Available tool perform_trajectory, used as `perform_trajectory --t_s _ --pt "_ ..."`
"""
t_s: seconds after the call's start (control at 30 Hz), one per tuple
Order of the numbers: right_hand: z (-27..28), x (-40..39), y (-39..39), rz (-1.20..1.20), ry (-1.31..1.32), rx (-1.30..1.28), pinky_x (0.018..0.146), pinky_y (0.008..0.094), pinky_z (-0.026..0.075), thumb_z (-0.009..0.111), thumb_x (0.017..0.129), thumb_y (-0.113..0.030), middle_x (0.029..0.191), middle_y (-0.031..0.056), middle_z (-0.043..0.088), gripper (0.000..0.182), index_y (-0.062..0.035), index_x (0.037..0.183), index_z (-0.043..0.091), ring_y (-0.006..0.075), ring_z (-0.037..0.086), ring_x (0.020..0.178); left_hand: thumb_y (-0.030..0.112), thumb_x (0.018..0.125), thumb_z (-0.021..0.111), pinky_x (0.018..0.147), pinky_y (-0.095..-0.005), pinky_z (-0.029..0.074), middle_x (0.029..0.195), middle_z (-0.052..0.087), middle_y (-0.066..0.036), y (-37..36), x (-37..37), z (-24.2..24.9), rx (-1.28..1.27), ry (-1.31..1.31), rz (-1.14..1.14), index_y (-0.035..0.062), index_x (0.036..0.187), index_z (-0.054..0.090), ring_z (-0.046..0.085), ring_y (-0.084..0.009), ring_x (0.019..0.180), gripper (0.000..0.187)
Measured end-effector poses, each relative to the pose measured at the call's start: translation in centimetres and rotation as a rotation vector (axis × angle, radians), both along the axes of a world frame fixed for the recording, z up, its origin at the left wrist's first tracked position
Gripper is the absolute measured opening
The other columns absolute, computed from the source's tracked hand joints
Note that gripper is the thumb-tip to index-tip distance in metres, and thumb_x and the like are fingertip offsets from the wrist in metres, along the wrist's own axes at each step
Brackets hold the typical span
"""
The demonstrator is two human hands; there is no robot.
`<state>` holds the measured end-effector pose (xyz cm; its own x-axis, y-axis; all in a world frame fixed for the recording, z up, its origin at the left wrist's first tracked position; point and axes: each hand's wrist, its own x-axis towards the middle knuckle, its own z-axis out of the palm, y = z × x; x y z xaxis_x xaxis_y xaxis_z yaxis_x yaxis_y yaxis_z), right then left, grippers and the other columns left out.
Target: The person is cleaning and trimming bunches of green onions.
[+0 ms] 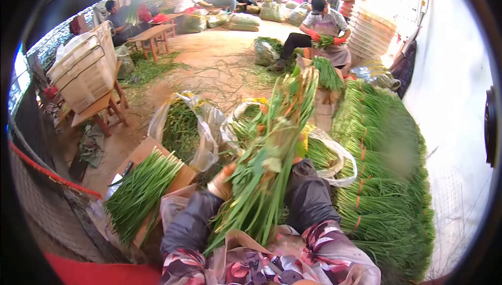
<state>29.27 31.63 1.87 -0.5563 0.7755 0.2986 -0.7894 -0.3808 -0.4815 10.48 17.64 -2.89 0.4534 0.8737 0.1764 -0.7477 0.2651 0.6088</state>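
Note:
A large loose bunch of long green stalks (pixel 266 159), with some brown and yellow ends at the top, is held up in front of my body. My left hand (pixel 224 181) grips the bunch from its left side, fingers wrapped against the stalks. On the other side my right hand (pixel 299 160) is mostly hidden behind the bunch, and its fingers cannot be made out. Dark sleeve covers reach to both wrists. Cut green stalks (pixel 144 191) lie on a cardboard-topped surface at the left. Behind the bunch stand open plastic bags (pixel 209 128) of greens.
Tied bundles (pixel 381 180) form a long stack at the right, beside a white sheet wall (pixel 455 128). A co-worker (pixel 325 29) in red gloves sits ahead, holding stalks. Crates (pixel 86 71) rest on a wooden bench at the left. Other people sit farther back.

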Motion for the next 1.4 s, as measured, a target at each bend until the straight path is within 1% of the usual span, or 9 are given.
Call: perform_trajectory --t_s 0.13,0.3,0.37,0.53,0.73,1.03,1.17,1.23,1.4 --pt "4.9 -0.6 -0.7 0.039 -1.137 0.669 0.091 0.0306 0.042 0.063 0.084 -0.032 0.113 0.008 0.062 0.059 -0.0034 0.133 0.047 0.0163 0.057 0.105 0.014 0.068 0.075 0.1 -0.0353 0.04 0.127 0.056 -0.004 -3.3 -1.1 2.0 0.042 0.2 0.269 0.0078 0.134 0.048 0.052 -0.018 0.116 0.072" --pt "4.3 -2.0 -6.9 0.178 -0.434 0.277 0.101 0.0339 0.038 0.069 0.08 -0.049 0.133 0.0066 0.05 0.083 -0.0046 0.142 0.035 0.0176 0.048 0.121 0.002 0.076 0.068 0.091 -0.031 0.046 0.115 0.062 -0.004 -3.0 -2.1 6.7 -0.194 0.37 0.453 0.0067 0.125 0.055 0.058 -0.0176 0.105 0.051" --pt "-1.4 -3.1 -7.6 0.137 -0.623 0.297 0.103 0.0326 0.037 0.069 0.083 -0.009 0.133 0.0072 0.05 0.064 -0.0032 0.139 0.038 0.0174 0.046 0.121 0.004 0.079 0.069 0.087 -0.0298 0.047 0.113 0.062 -0.003 -2.6 -2.0 8.1 -0.115 0.255 0.513 0.0063 0.124 0.056 0.059 -0.016 0.101 0.046" --pt "0.5 -7.5 -12.4 -0.012 -0.697 0.118 0.095 0.0316 0.043 0.079 0.075 -0.02 0.122 0.0035 0.057 0.066 -0.0031 0.13 0.047 0.0165 0.054 0.109 0.013 0.087 0.067 0.091 -0.0303 0.044 0.117 0.059 -0.005 -0.5 -0.8 5.5 -0.063 0.458 0.825 0.0044 0.129 0.049 0.056 -0.0153 0.105 0.047" --pt "-0.6 -8.2 -12.4 -0.083 -0.611 0.039 0.087 0.0317 0.047 0.076 0.078 -0.015 0.113 0.0033 0.061 0.051 -0.0041 0.123 0.053 0.0155 0.058 0.099 0.009 0.059 0.088 0.103 -0.0365 0.038 0.139 0.039 -0.013 -6.0 0.0 3.7 0.093 0.649 0.757 0.0065 0.149 0.006 0.041 -0.0235 0.126 0.122" --pt "-0.3 -9.5 -13.0 -0.092 -0.761 0.011 0.086 0.0298 0.047 0.079 0.076 -0.019 0.109 0.0059 0.063 0.051 -0.0038 0.119 0.057 0.0158 0.059 0.096 -0.008 0.074 0.069 0.076 -0.0325 0.053 0.1 0.064 -0.005 -9.1 0.5 2.6 -0.418 0.529 0.48 0.0037 0.114 0.057 0.065 -0.0208 0.087 0.043" --pt "-1.0 -8.0 -10.8 0.167 -0.713 0.292 0.096 0.034 0.045 0.071 0.083 -0.031 0.124 0.0077 0.058 0.061 -0.0084 0.134 0.046 0.0184 0.055 0.113 -0.006 0.07 0.074 0.071 -0.0308 0.053 0.104 0.06 -0.003 -10.9 -3.1 3.5 -0.387 0.681 0.558 0.0079 0.12 0.054 0.062 -0.0169 0.088 0.056" --pt "-1.5 -7.0 -8.4 0.442 -0.329 -0.115 0.099 0.0424 0.044 0.068 0.083 -0.049 0.132 0.0072 0.053 0.073 -0.0121 0.139 0.039 0.0233 0.053 0.12 -0.009 0.068 0.074 0.069 -0.0305 0.053 0.103 0.06 -0.002 -12.1 -6.5 3.8 -0.297 0.877 0.531 0.0065 0.119 0.054 0.061 -0.016 0.086 0.057" --pt "-1.8 -9.1 -8.8 0.519 -0.171 -0.061 0.09 0.053 0.049 0.063 0.077 -0.062 0.137 0.0057 0.048 0.084 -0.0176 0.142 0.033 0.0272 0.047 0.125 0.001 0.069 0.073 0.081 -0.0333 0.05 0.101 0.067 -0.012 -14.6 -11.1 5.3 -0.028 1.405 0.742 0.003 0.112 0.056 0.064 -0.0232 0.093 0.047"
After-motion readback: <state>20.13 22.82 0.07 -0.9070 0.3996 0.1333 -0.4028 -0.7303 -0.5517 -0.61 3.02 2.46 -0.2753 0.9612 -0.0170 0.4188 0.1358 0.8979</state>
